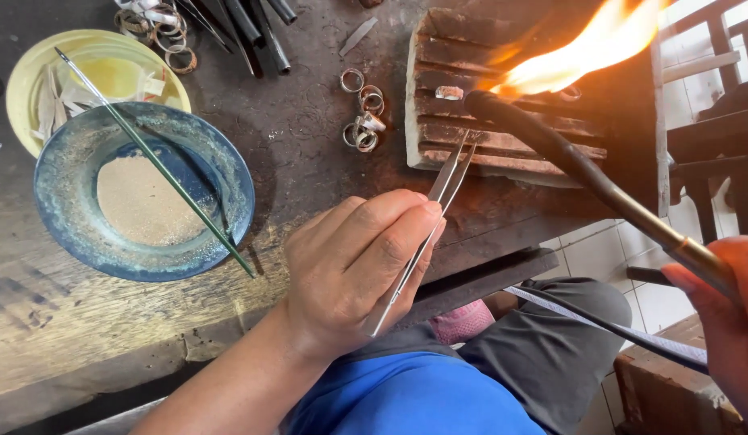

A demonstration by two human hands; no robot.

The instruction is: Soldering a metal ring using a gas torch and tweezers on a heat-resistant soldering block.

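Head view showed your left hand (354, 270) pinching a pair of steel tweezers (426, 234) between thumb and forefingers, the tips pointing toward one o'clock and resting near the front edge of the grooved charred block (503, 121). On that block, at about eleven o'clock from the tweezer tips, sat a small silver ring piece (449, 93), just beside the torch nozzle. Your right hand (725, 322), at four o'clock from the block, was wrapped around the torch pipe (600, 181); only part of the hand showed, so I could not tell how its fingers lay. The flame (579, 48) burned toward one o'clock, past the piece rather than on it.

By my judgement the heating was under way, and the piece was not yet gripped by the tweezers. A cluster of finished-looking rings (363, 117) lay at nine o'clock from the block. Farther out at nine o'clock stood a blue bowl (60, 209) of pale powder with a thin rod (160, 165) across it, a yellow dish (35, 64) behind.
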